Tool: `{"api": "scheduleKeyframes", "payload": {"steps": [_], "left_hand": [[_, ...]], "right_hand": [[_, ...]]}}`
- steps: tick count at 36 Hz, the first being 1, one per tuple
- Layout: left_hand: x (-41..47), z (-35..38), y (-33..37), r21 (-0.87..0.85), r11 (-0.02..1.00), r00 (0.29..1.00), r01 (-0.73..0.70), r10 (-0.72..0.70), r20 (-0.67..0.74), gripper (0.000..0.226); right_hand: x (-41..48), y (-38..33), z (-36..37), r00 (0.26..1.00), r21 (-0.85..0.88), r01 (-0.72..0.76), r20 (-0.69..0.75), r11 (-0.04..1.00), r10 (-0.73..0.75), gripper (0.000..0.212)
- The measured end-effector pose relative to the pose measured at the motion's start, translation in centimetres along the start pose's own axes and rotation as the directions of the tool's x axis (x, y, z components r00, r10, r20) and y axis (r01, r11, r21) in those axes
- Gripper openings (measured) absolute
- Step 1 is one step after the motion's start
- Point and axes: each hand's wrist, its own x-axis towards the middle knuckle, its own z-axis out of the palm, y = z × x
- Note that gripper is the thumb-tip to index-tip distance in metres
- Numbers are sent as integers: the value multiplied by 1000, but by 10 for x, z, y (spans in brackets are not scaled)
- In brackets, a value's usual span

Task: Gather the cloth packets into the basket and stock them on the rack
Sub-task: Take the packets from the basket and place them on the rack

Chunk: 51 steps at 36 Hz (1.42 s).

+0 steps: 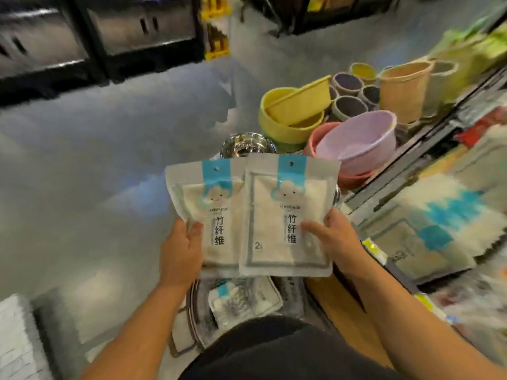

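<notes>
I hold two white cloth packets with blue header strips side by side in front of me. My left hand [179,250] grips the left packet [208,212] at its lower left edge, thumb on the front. The right packet [288,215] overlaps the left one, and my right hand [333,239] grips it at the lower right. Below them sits the basket [196,322], its wire rim showing, with another cloth packet [244,298] lying inside. The rack [406,171] runs along the right, holding more packets [428,231], blurred.
Plastic basins, yellow [290,116] and lilac [362,144], and a tan bucket [403,89] crowd the floor ahead right, next to a shiny metal bowl [247,148]. Grey floor [109,160] stretches left. Dark shelving [96,37] lines the far side.
</notes>
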Motion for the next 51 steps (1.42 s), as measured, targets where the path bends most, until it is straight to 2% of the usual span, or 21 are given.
{"api": "scheduleKeyframes", "payload": {"steps": [4, 8, 15, 18, 20, 23, 26, 31, 36, 39, 41, 46, 48, 51], "left_hand": [[13, 8, 31, 1, 995, 991, -98, 97, 88, 19], [19, 29, 69, -32, 985, 968, -172, 175, 181, 14], [11, 88, 136, -153, 938, 882, -311, 345, 321, 7], [4, 119, 163, -195, 903, 826, -382, 429, 365, 8], [2, 143, 177, -224, 888, 798, -401, 459, 390, 16], [-4, 178, 200, -315, 885, 741, -344, 462, 488, 17], [-12, 214, 218, -414, 872, 674, -261, 472, 569, 29], [-16, 274, 236, -475, 873, 622, -111, 433, 652, 24], [-18, 326, 238, -352, 934, 521, -63, 331, 787, 22], [-22, 350, 234, -290, 949, 508, -122, 311, 804, 32], [-19, 365, 227, -192, 958, 515, -214, 277, 811, 38], [20, 411, 181, 79, 875, 612, -479, 268, 744, 49], [33, 424, 166, 245, 816, 660, -523, 206, 723, 43], [41, 436, 146, 443, 716, 710, -540, 104, 697, 47]], "right_hand": [[-29, -13, -27, 987, 140, 33, -160, 990, -11, 39], [-59, -23, -56, 954, 260, 85, -300, 962, -3, 37], [-96, -17, -116, 867, 298, 166, -499, 940, 5, 40], [-105, -10, -142, 821, 293, 198, -571, 935, 5, 40], [-109, -6, -159, 788, 303, 236, -615, 923, 0, 37], [-108, 0, -185, 748, 338, 279, -663, 899, 17, 35], [-102, 11, -213, 728, 404, 312, -683, 860, 57, 35], [-82, 35, -245, 746, 506, 318, -655, 802, 118, 41], [-53, 70, -259, 784, 582, 231, -586, 780, 206, 39], [-35, 97, -261, 783, 597, 137, -554, 791, 282, 41], [-25, 115, -262, 765, 584, 68, -551, 809, 333, 42], [-3, 141, -263, 690, 495, -13, -625, 869, 366, 31], [6, 146, -263, 701, 449, -15, -633, 894, 329, 37], [15, 157, -258, 699, 370, -44, -652, 928, 293, 50]]}}
